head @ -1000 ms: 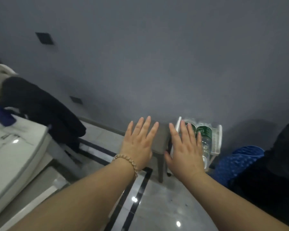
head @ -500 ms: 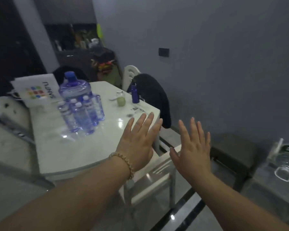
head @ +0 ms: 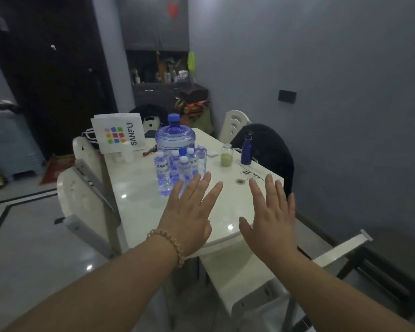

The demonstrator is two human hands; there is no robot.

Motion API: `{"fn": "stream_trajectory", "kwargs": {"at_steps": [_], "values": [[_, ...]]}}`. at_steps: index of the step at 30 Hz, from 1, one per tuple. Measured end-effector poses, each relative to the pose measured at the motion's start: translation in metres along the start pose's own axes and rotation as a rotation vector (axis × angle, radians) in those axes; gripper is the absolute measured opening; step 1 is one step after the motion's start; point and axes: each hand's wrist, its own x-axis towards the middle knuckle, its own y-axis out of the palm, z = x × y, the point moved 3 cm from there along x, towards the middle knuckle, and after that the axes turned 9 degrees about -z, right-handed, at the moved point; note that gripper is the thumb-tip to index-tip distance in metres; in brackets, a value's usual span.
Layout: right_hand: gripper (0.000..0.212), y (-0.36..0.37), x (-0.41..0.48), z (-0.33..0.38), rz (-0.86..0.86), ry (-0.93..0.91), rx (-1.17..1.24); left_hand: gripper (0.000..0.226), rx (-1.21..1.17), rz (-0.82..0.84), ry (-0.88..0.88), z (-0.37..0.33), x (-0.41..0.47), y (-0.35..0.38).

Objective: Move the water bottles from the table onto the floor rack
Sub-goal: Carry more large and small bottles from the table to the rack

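Several small clear water bottles [head: 164, 174] with white caps stand in a cluster on the white table [head: 141, 207], in front of a large blue-capped water jug [head: 174, 137]. My left hand [head: 189, 212], a bead bracelet on its wrist, is held flat and open just in front of the cluster, fingertips near the closest bottles. My right hand [head: 271, 216] is open too, fingers spread, hovering over the table's near right part. Neither hand holds anything. The floor rack is out of view.
On the table also stand a white SANFU paper bag [head: 119, 135], a small jar [head: 227, 155] and a dark blue flask [head: 246, 149]. White chairs [head: 82, 202] stand left, another chair [head: 261, 291] near right; a black jacket [head: 271, 149] hangs on the far chair.
The view has swung left from the floor rack by the wall to the table. Both open hands now hover over the table near the bottles, closer than half a second ago.
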Motion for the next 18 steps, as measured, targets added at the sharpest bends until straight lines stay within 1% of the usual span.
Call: {"fn": "stream_trajectory", "kwargs": {"at_steps": [2,3,8,12,15,18], "values": [[0.09,0.016,0.007,0.012,-0.003,-0.002,-0.005,0.081,-0.005,0.011,0.01,0.015,0.003,0.01],[0.09,0.031,0.019,0.025,-0.011,0.008,0.002,0.08,-0.006,0.007,0.012,0.035,0.011,0.021],[0.089,0.078,0.059,0.069,0.035,0.056,0.027,0.079,-0.017,0.047,0.02,0.095,0.037,0.055],[0.088,0.103,0.092,0.102,0.04,0.042,0.061,0.078,-0.021,0.062,0.045,0.143,0.057,0.074],[0.09,0.119,0.114,0.128,0.048,0.019,0.075,0.079,-0.053,0.077,0.017,0.179,0.068,0.091],[0.09,0.134,0.126,0.151,0.039,0.012,0.074,0.078,-0.067,0.088,0.049,0.205,0.077,0.106]]}}
